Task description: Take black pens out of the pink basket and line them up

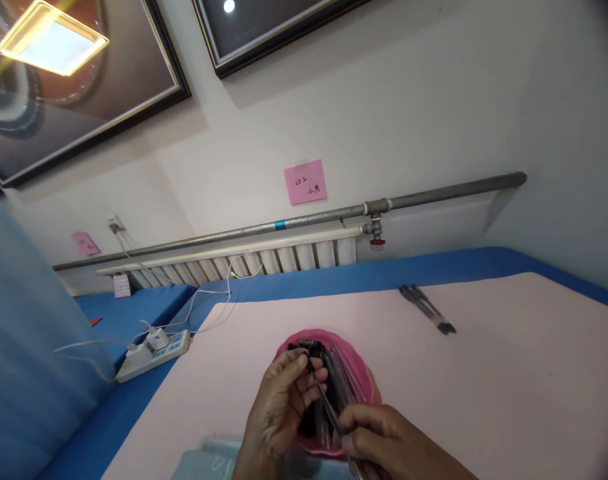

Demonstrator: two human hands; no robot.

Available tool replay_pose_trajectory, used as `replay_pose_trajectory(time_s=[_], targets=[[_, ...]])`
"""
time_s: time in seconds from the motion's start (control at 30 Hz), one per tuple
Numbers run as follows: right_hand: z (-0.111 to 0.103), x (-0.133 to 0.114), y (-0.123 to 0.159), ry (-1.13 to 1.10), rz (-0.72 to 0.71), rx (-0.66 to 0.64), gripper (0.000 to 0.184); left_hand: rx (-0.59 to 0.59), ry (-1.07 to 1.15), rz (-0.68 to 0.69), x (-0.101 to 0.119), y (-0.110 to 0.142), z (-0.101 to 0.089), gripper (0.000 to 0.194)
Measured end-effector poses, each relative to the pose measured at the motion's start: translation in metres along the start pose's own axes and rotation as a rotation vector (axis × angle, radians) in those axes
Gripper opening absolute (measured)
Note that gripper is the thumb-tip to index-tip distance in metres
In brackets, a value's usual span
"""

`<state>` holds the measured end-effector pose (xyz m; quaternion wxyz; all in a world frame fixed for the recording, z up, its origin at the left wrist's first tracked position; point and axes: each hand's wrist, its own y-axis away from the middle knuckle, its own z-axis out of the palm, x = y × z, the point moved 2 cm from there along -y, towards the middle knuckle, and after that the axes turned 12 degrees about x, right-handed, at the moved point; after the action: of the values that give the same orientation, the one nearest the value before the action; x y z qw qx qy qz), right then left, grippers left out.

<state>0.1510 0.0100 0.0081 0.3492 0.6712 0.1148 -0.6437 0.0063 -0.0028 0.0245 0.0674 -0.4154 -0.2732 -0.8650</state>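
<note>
Right now, holding one thin pen [327,403] with both hands, just above a round pink basket [363,370]. Pinching its dark upper end between the fingers of the left hand [279,400], and gripping the lower part with the curled, closed fingers of the right hand [384,437]. Tilting the pen, dark end up and to the left. Cannot tell how many pens sit inside the right fingers.

Can see more pens [337,373] in the basket, packed close together under and between the fingers, some dark and some clear. Far to the right of the fingers, can see a few dark pens [427,309] lying side by side on a big pink sheet [509,373], and past it the edge of a blue counter [489,262]. Below the left fingers, can spot something pale blue [199,460], maybe cloth.

Well to the left of the fingers, can see a white power strip [179,347] with plugs [158,338] in it. Straight ahead, past the fingers, can see a white radiator [307,257], a gray pipe [439,193] and a pink note [305,183] on the wall [414,120].
</note>
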Motion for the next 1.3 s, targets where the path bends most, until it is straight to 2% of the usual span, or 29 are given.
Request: replay_pose_trajectory(time_s=[0.23, 0.43, 0.87, 1.1, 1.3], targets=[[-0.003, 0.011, -0.005, 0.014, -0.078, 0.022, 0.007, -0.014, -0.049, 0.003, -0.002, 0.001, 0.001, 0.017], [-0.006, 0.021, -0.010, -0.014, -0.126, 0.089, 0.009, -0.001, -0.083, 0.044, -0.003, 0.001, 0.003, 0.018], [-0.007, 0.010, -0.006, -0.086, -0.123, 0.104, 0.012, 0.048, 0.012, 0.040, -0.012, 0.004, 0.013, 0.019], [-0.006, -0.004, 0.000, -0.242, -0.061, 0.161, 0.020, -0.044, 0.039, 0.014, -0.028, 0.004, 0.020, 0.018], [-0.010, -0.009, 0.002, -0.261, -0.088, 0.162, 0.022, -0.082, 0.013, 0.021, -0.036, 0.006, 0.025, 0.019]])
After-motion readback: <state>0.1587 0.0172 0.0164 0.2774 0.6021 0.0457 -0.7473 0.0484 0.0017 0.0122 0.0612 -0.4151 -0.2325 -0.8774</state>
